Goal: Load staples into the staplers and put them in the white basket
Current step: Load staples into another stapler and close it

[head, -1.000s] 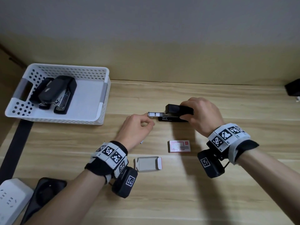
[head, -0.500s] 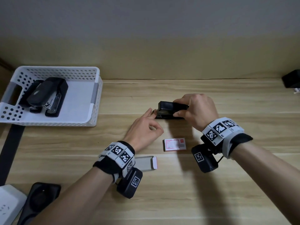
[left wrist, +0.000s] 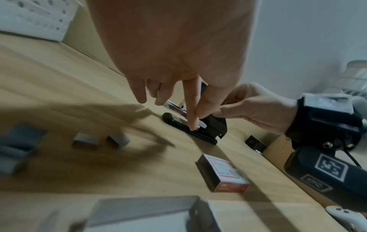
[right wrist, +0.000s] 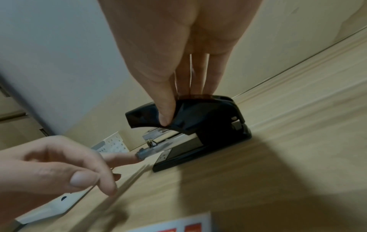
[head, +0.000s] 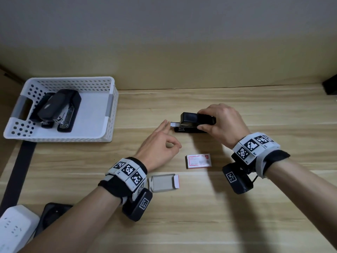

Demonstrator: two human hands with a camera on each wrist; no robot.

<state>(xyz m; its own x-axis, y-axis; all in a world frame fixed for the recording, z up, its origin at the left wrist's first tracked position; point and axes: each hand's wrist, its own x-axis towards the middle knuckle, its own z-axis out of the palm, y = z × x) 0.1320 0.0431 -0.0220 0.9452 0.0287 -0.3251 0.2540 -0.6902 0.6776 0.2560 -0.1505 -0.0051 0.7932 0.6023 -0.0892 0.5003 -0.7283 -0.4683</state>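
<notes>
A black stapler (head: 189, 117) stands on the wooden table, and my right hand (head: 202, 119) grips its top from above, thumb (right wrist: 164, 109) on the near side. Its metal staple tray (head: 174, 124) juts out a little at the front. My left hand (head: 168, 138) reaches in from the left, the straight index fingertip (right wrist: 127, 158) against the tray's end and the other fingers loosely curled. The white basket (head: 109, 114) at the back left holds two black staplers (head: 58, 108). A red-and-white staple box (head: 198, 161) lies near the hands.
An empty grey box sleeve (head: 163, 181) lies by my left wrist. Two loose staple strips (left wrist: 85, 140) sit on the table. A white power strip (head: 16, 229) and a black object (head: 52, 214) occupy the near left corner. A dark object (head: 330, 86) sits at the far right.
A second ago the tray stuck out further. Half a second ago my left hand was pressed against the stapler's front. Now a short piece of tray shows, with my index fingertip on it.
</notes>
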